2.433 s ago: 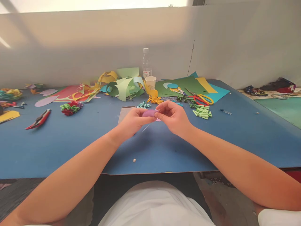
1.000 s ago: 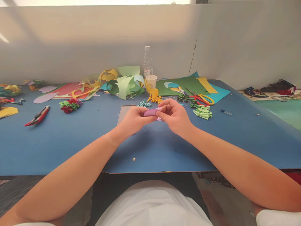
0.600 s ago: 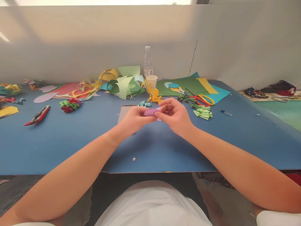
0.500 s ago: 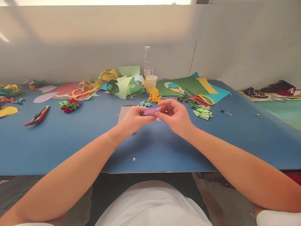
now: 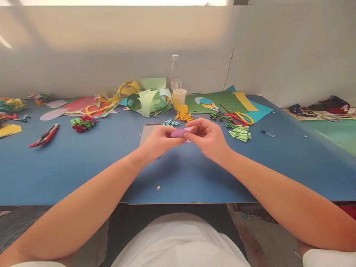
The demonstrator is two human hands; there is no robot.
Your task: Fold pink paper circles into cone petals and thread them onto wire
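A small piece of folded purple paper (image 5: 178,132) is held between my two hands above the blue table. My left hand (image 5: 159,141) pinches its left end between thumb and fingers. On the other side, my right hand (image 5: 209,138) grips it with the thumb in front and the fingers curled behind. Another bit of pink-purple paper shows just under the right fingers, partly hidden. Behind my left hand lies a phone (image 5: 148,130), partly covered. Small folded teal paper pieces (image 5: 171,122) and orange ones (image 5: 185,117) lie just beyond my fingers.
Light green folded papers (image 5: 240,134), scissors (image 5: 241,118) and a short blue-capped item (image 5: 268,133) lie to the right. Behind stand a paper cup (image 5: 180,96) and a plastic bottle (image 5: 175,74). Leftward are red-handled pliers (image 5: 45,136), a paper flower cluster (image 5: 83,123) and paper scraps (image 5: 148,100).
The purple paper has turned slightly in my fingers, and more of a lighter face shows near my right fingertips. Both hands stay in nearly the same place.
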